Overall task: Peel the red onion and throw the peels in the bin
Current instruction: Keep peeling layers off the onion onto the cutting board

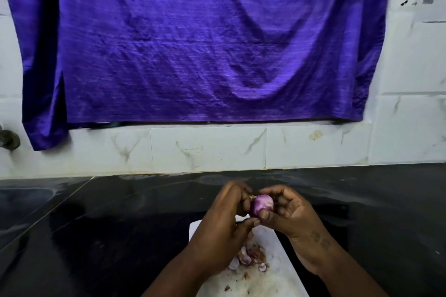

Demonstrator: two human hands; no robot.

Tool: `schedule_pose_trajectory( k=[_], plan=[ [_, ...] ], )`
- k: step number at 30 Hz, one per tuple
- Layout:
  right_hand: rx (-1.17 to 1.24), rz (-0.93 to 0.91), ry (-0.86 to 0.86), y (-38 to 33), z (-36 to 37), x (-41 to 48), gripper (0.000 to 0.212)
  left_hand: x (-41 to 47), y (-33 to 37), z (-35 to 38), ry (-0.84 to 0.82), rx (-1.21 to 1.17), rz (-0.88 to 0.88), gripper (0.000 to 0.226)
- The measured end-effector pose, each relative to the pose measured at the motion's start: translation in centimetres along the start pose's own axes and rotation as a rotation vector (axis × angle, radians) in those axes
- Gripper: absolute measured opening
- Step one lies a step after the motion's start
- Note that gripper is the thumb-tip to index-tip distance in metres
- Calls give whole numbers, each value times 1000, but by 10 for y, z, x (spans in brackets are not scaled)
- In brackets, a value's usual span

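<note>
Open black countertop (108, 236) stretches left and right of the white cutting board (282, 277), so we could pass on either side. Onion peels (248, 257) litter the board's middle. Our left hand (224, 224) and right hand (294, 214) grip the red onion (261, 206) over its far edge. The tiled wall (217, 149), with a purple cloth (193, 43) hanging on it, closes the countertop's back edge.

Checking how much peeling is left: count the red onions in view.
1. The red onion is held between the left hand and right hand, above the white board. Only peels lie on it; the arms may hide others.
</note>
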State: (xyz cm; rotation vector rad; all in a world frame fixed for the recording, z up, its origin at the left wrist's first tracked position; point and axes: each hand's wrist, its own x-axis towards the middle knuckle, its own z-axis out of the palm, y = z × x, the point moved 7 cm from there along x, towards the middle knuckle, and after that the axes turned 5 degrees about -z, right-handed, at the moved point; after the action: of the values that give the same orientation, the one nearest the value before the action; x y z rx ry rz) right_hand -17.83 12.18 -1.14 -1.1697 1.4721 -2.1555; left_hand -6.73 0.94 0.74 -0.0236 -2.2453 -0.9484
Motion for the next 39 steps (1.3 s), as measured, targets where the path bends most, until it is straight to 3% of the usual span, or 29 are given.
schedule_pose_trajectory(
  k=[3, 10, 14, 24, 28, 39],
  plan=[
    [-7, -10, 16, 0, -1, 1, 49, 2, -3, -5, 53, -16, -10, 48],
    [20, 5, 16, 0, -1, 0, 56, 3, -1, -11, 108, -47, 0, 32],
    [-31, -25, 31, -2, -3, 1, 42, 3, 1, -11, 79, -50, -6, 29],
    [-60, 50, -63, 3, 3, -2, 55, 5, -5, -10, -86, -136, -44, 25],
    [19, 96, -48, 3, 3, -4, 35, 6, -6, -10, -123, -197, -53, 18],
    [58, 176, 110, 13, -8, -3, 40, 3, -4, -6, -13, 22, 13, 10]
  ],
)
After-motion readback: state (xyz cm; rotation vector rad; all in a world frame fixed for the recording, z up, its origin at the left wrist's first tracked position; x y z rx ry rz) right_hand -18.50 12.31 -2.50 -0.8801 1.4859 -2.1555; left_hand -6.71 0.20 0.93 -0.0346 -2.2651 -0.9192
